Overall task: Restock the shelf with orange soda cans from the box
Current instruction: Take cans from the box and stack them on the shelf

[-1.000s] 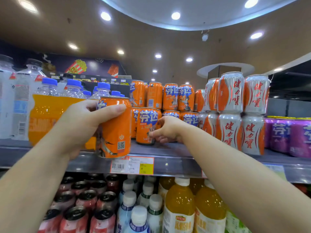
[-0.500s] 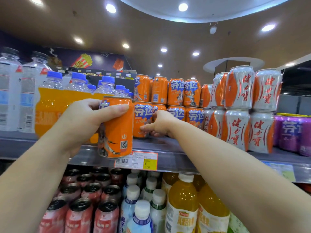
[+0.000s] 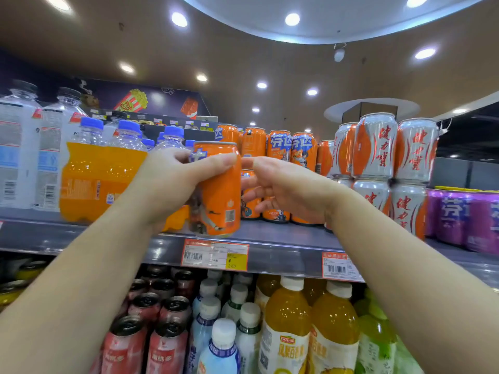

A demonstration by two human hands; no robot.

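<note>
My left hand (image 3: 170,184) grips an orange soda can (image 3: 220,195) upright at the front edge of the grey shelf (image 3: 283,238). My right hand (image 3: 286,187) is just right of that can, fingers apart, its fingertips close to or touching the can's side. Behind the hands, several orange soda cans (image 3: 279,147) stand stacked in two layers on the shelf. The box is out of sight.
Orange-drink bottles (image 3: 102,179) with blue caps crowd the shelf to the left, and silver-and-orange cans (image 3: 375,147) are stacked to the right, with purple cans (image 3: 456,217) beyond. Price tags (image 3: 216,255) hang on the shelf edge. Bottles and cans fill the shelf below.
My right hand has drawn back from the cans at the rear and come over to the held can. The left hand has kept the can at the shelf edge.
</note>
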